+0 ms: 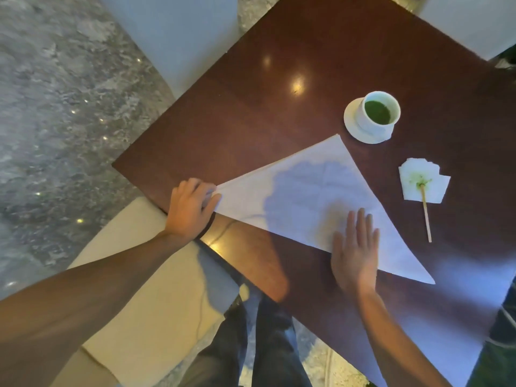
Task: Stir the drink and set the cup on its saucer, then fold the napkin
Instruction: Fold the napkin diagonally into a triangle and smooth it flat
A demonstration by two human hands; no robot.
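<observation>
A white napkin (315, 191) lies folded into a triangle on the dark wooden table (265, 107). My left hand (191, 208) pinches its left corner near the table's edge. Laid flat with straight fingers, my right hand (354, 250) presses on the napkin's near folded edge. At the far right a white cup (381, 113) of green drink stands on its white saucer (352, 118). A wooden stir stick (426, 216) rests with its green-stained tip on a small paper tissue (423, 181).
A cream cushioned seat (150, 297) sits below the table's near-left edge, with my legs in dark trousers (259, 344) beside it. Grey marbled floor (55, 121) spreads to the left. A pale chair back (181, 29) stands beyond the table.
</observation>
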